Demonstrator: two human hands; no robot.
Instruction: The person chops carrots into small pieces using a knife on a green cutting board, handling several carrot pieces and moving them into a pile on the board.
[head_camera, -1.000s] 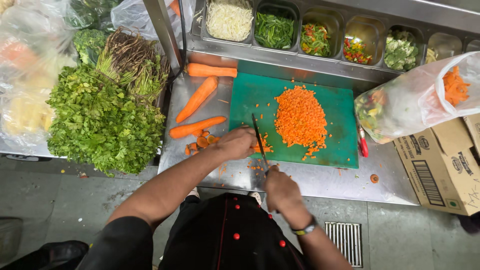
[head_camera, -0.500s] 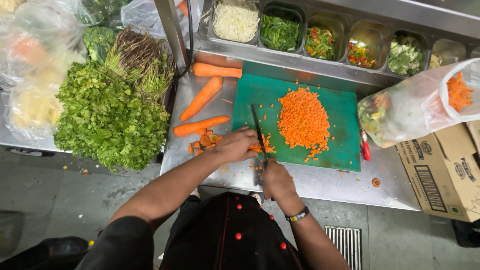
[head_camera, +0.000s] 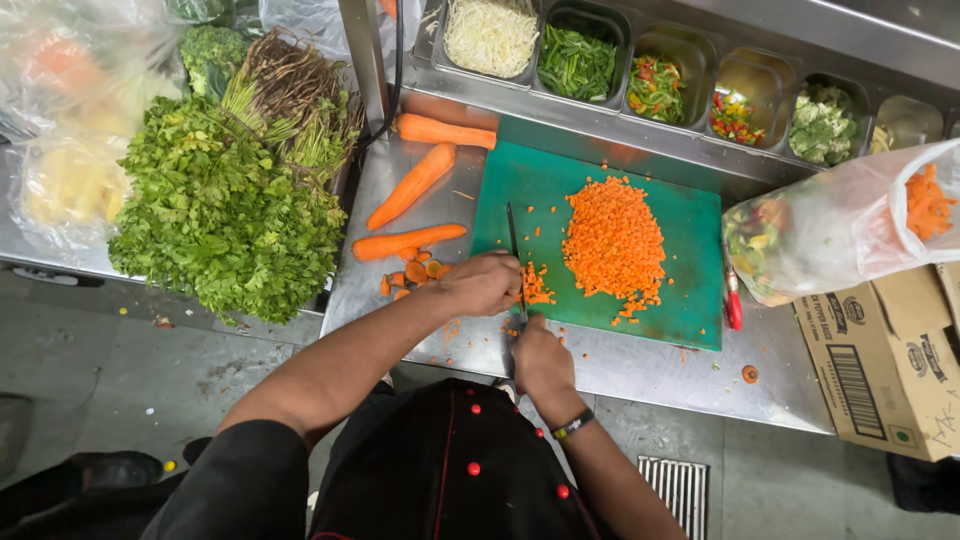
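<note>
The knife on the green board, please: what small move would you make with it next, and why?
Probably another short chop. The right hand holds the knife at the board's near left edge, the left hand steadies small carrot bits beside the blade, and these lie apart from the big diced pile.

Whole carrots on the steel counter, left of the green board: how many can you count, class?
3. One whole carrot lies nearest the containers, one slants below it, and one sits beside the left hand. More may be hidden beneath that hand.
</note>
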